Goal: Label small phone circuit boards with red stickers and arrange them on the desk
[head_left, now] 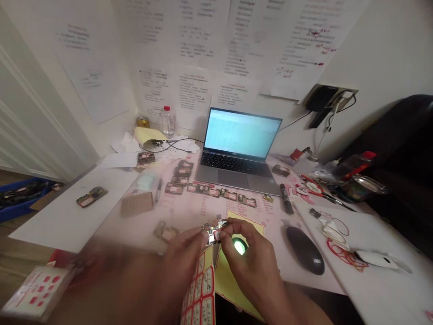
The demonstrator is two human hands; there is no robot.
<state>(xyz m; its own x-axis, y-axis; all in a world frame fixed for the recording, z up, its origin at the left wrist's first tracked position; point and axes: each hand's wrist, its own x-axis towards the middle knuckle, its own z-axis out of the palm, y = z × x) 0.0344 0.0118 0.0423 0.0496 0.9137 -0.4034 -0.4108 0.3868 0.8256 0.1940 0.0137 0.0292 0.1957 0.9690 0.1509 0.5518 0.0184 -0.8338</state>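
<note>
A small circuit board (214, 234) is held up over the front of the desk, gripped at both ends. On its left end are the closed fingers of my left hand (186, 250). My right hand (253, 257) pinches the other end between thumb and fingers. A sheet of red-bordered labels with handwriting (203, 291) hangs just below the board; I cannot tell whether my left hand also holds it. Partly hidden behind my right hand, a round light (240, 246) glows. Under my hands is a yellow sheet (230, 289).
Several similar boards (213, 191) form a row before an open laptop (237, 153). On the right lie a black marker (286, 198), a mouse (305, 250) and a white-handled tool (379, 259). At left are a small cardboard box (137, 204) and a blue bin (20, 207).
</note>
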